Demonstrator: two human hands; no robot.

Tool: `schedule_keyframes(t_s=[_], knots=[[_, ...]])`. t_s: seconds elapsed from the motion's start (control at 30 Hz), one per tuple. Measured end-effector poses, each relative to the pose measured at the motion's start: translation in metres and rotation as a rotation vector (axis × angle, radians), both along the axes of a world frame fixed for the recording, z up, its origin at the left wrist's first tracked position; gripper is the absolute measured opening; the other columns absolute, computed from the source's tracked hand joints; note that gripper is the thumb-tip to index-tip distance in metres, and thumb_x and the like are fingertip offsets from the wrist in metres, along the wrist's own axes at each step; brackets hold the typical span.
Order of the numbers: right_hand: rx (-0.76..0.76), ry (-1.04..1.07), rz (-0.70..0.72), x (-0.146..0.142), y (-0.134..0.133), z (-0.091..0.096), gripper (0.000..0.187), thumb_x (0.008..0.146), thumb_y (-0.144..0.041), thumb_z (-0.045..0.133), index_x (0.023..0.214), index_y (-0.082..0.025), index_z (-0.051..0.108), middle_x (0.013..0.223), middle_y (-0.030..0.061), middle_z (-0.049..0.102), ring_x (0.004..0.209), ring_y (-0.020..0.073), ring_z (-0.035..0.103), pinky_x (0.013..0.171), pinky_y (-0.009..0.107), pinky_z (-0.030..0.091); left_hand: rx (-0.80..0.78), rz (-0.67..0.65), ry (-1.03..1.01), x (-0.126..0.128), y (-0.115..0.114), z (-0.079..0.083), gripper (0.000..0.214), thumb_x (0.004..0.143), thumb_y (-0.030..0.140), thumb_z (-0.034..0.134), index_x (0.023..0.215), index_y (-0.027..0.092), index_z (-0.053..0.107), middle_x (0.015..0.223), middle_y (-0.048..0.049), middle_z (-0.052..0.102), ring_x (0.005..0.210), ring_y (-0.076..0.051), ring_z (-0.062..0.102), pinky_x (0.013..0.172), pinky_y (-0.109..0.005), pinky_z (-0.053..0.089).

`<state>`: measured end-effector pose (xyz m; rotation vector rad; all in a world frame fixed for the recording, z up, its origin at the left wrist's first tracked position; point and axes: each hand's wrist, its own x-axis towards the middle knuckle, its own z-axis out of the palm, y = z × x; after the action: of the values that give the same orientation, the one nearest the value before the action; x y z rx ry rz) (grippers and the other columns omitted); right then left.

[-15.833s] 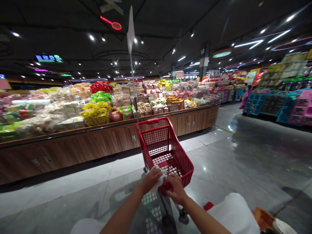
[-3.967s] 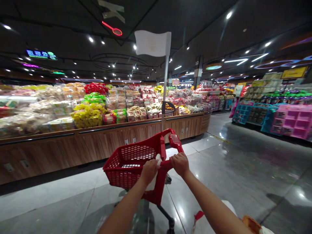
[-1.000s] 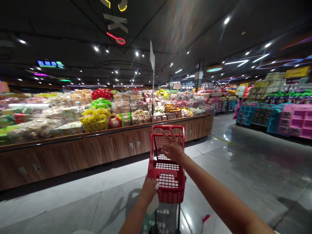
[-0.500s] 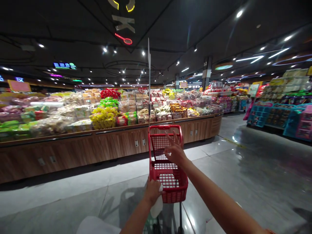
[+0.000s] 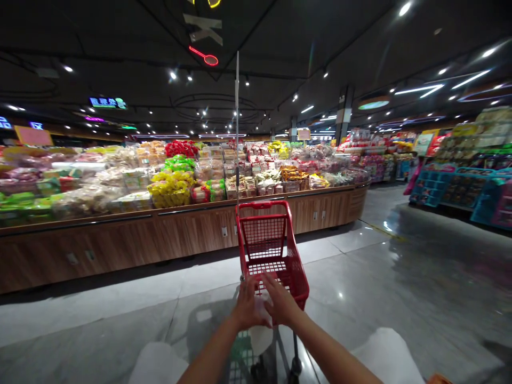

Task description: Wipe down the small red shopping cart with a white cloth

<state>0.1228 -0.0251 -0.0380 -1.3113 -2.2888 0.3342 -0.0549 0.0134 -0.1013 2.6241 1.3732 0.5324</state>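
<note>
Hanging from the dark ceiling, a pale letter K (image 5: 203, 29) is the only writing that reads clearly. A red neon spoon outline (image 5: 204, 55) glows just below it. The cyan neon sign (image 5: 107, 102) far left is too small to make out, and the packet labels on the display counter (image 5: 168, 234) are blurred. The small red shopping cart (image 5: 266, 248) stands on the glossy grey floor (image 5: 380, 298) in the near centre, just in front of the person, with the counter beyond it. Its basket is plastic lattice with a solid rim and a raised far handle bar, and nothing can be seen inside. A thin pole (image 5: 237, 133) rises from the cart's far left corner toward the ceiling. Both bare forearms reach forward from the bottom edge and meet at the basket's near rim. The left hand (image 5: 247, 308) is clenched around a white cloth (image 5: 259, 337), pressing it at the near rim, and a fold of it hangs below the knuckles. The right hand (image 5: 280, 303) lies touching the left with its fingers stretched forward over the rim, closed around nothing that shows. Heaps of yellow, green and red snack bags (image 5: 172, 181) fill the countertop, and blue display racks (image 5: 448, 186) stand far right.
</note>
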Motion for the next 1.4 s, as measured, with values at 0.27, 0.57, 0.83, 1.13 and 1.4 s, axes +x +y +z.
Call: schedule_keyframes(t_s=[0.27, 0.57, 0.83, 1.13, 1.4], knots=[[-0.047, -0.192, -0.080, -0.018, 0.010, -0.042, 0.043, 0.085, -0.024, 0.055, 0.127, -0.017, 0.054, 0.117, 0.0133, 0.064, 0.105, 0.0266, 0.059, 0.090, 0.037, 0.045, -0.103, -0.041, 0.287, -0.007, 0.000, 0.025, 0.119, 0.041, 0.060, 0.082, 0.140, 0.015, 0.035, 0.150, -0.0243, 0.029, 0.142, -0.042, 0.014, 0.112, -0.063, 0.013], [0.142, -0.249, 0.088, 0.143, 0.012, -0.029, 0.031, 0.091, -0.020, 0.048, 0.120, -0.023, 0.059, 0.122, 0.0058, 0.060, 0.116, 0.0198, 0.051, 0.104, 0.034, 0.034, -0.049, 0.034, 0.142, 0.006, -0.004, 0.014, 0.063, 0.068, 0.024, 0.075, 0.125, 0.017, 0.049, 0.145, -0.0155, 0.041, 0.144, -0.034, 0.011, 0.115, -0.050, 0.026], [0.143, -0.334, 0.000, 0.037, 0.015, -0.060, 0.021, 0.095, -0.027, 0.045, 0.103, -0.017, 0.062, 0.100, 0.0068, 0.065, 0.093, 0.0196, 0.059, 0.082, 0.032, 0.042, -0.025, 0.114, 0.063, 0.008, -0.008, 0.004, 0.051, 0.075, 0.014, 0.065, 0.123, 0.015, 0.051, 0.140, -0.0154, 0.047, 0.144, -0.031, 0.012, 0.115, -0.046, 0.029], [0.175, -0.424, 0.182, 0.111, 0.025, -0.039, 0.016, 0.092, -0.027, 0.050, 0.096, -0.018, 0.063, 0.097, 0.0064, 0.066, 0.097, 0.0202, 0.058, 0.096, 0.038, 0.036, -0.002, 0.081, 0.043, -0.017, -0.019, 0.008, 0.051, 0.075, 0.015, 0.065, 0.124, 0.017, 0.050, 0.139, -0.0118, 0.049, 0.144, -0.029, 0.015, 0.116, -0.046, 0.028], [0.074, -0.434, 0.102, 0.038, 0.016, -0.037, 0.024, 0.094, -0.033, 0.048, 0.104, -0.018, 0.064, 0.100, 0.0084, 0.069, 0.095, 0.0232, 0.062, 0.079, 0.032, 0.045, 0.026, 0.180, 0.041, 0.016, -0.019, 0.005, 0.050, 0.075, 0.008, 0.054, 0.125, 0.012, 0.050, 0.140, -0.0150, 0.048, 0.144, -0.029, 0.016, 0.116, -0.046, 0.029]])
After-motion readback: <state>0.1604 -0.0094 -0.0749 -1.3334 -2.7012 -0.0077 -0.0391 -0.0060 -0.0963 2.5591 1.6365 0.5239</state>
